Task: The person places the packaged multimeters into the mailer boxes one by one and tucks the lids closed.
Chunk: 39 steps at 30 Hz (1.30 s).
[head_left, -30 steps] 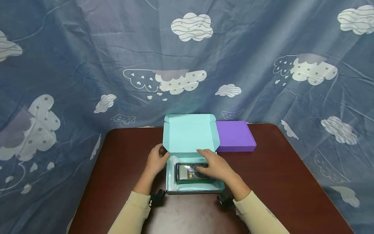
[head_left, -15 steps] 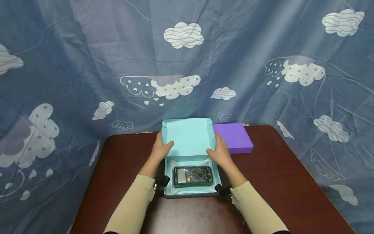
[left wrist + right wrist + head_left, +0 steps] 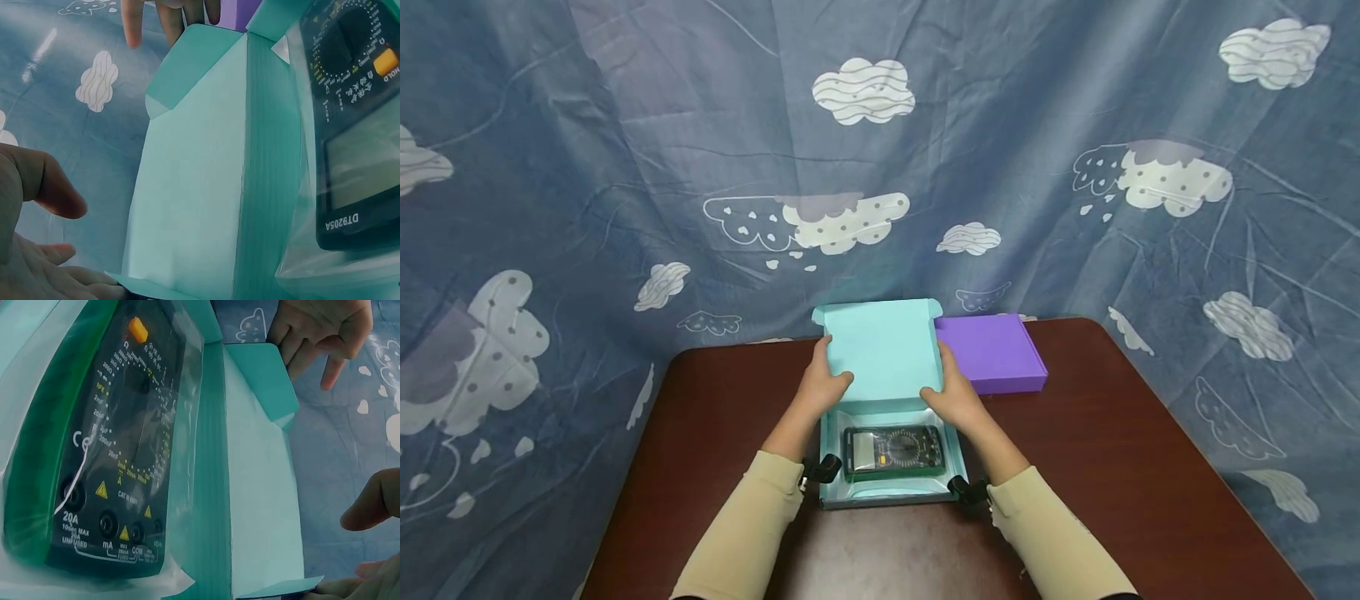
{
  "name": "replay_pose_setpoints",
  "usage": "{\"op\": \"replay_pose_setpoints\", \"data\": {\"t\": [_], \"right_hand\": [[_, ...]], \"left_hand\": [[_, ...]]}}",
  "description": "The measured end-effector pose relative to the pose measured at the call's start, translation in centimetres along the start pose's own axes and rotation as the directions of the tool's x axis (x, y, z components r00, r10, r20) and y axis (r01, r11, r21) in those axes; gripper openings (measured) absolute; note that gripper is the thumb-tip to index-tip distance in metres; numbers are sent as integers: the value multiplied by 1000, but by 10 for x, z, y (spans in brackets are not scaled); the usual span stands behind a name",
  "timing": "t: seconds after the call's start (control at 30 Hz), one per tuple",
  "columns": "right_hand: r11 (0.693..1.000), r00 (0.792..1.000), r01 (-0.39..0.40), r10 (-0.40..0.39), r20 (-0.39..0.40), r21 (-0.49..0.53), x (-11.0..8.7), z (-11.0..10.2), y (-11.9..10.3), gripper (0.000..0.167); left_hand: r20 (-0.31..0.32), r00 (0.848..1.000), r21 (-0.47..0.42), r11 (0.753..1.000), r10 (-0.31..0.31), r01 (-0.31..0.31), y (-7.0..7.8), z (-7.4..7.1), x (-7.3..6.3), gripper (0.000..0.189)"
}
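Observation:
A light teal cardboard box (image 3: pixel 891 502) stands with its lid (image 3: pixel 883 350) raised and leaning back. Inside, a black digital multimeter (image 3: pixel 898 447) with a green edge lies in a clear plastic bag (image 3: pixel 184 425). My left hand (image 3: pixel 822 388) is at the lid's left side, fingers stretched along the side flap and thumb apart from the lid panel. On the opposite side my right hand (image 3: pixel 957 397) touches the right flap with extended fingers. Both thumbs point inward, pinching nothing. In the wrist views the flaps (image 3: pixel 194 62) stand angled from the lid panel. Some fingertips are hidden behind the flaps.
A closed purple box (image 3: pixel 992 350) lies just right of the lid. The dark red-brown table (image 3: pixel 1112 467) ends at a blue cloud-patterned cloth (image 3: pixel 737 108) behind. Small black cameras (image 3: pixel 967 490) sit on both wrists.
My right hand has left the multimeter and come up to the lid's right side. The left hand has moved up along the lid's left side. The spread side flaps now stand turned inward.

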State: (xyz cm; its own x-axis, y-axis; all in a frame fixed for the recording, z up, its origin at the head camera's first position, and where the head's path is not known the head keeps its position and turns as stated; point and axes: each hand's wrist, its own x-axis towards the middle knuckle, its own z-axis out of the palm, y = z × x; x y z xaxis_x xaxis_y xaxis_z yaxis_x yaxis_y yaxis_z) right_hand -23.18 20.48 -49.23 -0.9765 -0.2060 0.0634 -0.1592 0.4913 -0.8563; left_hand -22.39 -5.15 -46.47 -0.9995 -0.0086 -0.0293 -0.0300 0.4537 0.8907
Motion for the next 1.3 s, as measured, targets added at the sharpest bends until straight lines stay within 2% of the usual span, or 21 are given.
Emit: {"op": "replay_pose_setpoints", "data": {"t": [0.3, 0.57, 0.7, 0.97, 1.3], "right_hand": [[998, 1000, 22, -23, 7, 61, -11, -5, 0, 90], [993, 1000, 24, -23, -6, 116, -25, -8, -1, 90], [992, 1000, 0, 3, -24, 123, -32, -9, -1, 91], [998, 998, -32, 35, -55, 53, -44, -14, -2, 90], [998, 994, 6, 1, -110, 69, -54, -25, -1, 78]], "left_hand": [[-42, 998, -50, 998, 42, -44, -2, -6, -9, 79], [-59, 994, -134, 986, 95, -102, 0, -12, -25, 74], [-56, 995, -179, 979, 84, -93, 2, -15, -34, 71], [-83, 995, -200, 977, 52, -68, 2, -24, -48, 68], [-131, 991, -309, 949, 21, -61, -3, -35, -64, 62]]}}
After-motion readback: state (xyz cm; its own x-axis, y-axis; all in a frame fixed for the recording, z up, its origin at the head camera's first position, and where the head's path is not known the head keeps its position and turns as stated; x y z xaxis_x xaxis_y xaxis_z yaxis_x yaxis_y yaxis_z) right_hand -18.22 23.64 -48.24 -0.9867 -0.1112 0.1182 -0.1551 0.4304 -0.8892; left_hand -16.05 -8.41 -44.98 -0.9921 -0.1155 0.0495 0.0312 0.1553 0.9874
